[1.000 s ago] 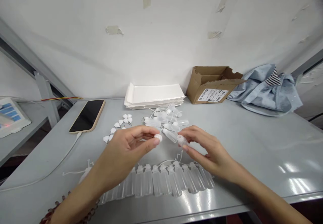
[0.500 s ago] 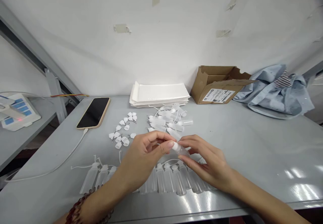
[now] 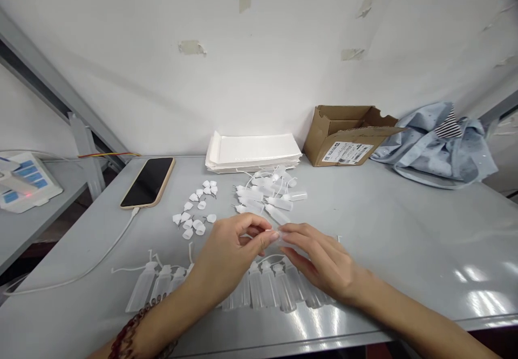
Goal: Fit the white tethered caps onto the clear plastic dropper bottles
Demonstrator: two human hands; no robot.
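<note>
Between my hands is a small translucent squeeze bottle (image 3: pixel 281 236), mostly covered by fingers. My left hand (image 3: pixel 229 253) pinches its top end with thumb and forefinger. Curled around its body are the fingers of my right hand (image 3: pixel 324 259). Below my hands, a row of clear squeeze bottles (image 3: pixel 267 289) with thin strap caps lies along the table's front edge, partly hidden by my left forearm. Just beyond my fingers lies a loose pile of bottles (image 3: pixel 279 202), several with needle tips. White needle-tip caps (image 3: pixel 200 224) are scattered left of that pile.
A phone (image 3: pixel 148 183) on a charging cable (image 3: pixel 109 256) lies at the left. Flat white boxes (image 3: pixel 254 148) are stacked against the wall. An open cardboard box (image 3: pixel 348 140) and a bundled blue cloth (image 3: pixel 437 154) stand at back right of the grey table (image 3: pixel 404 240).
My right hand has closed further over the bottle and shifted slightly left, hiding more of it. The white top that showed beside my left thumb is now mostly covered. The view has shifted slightly.
</note>
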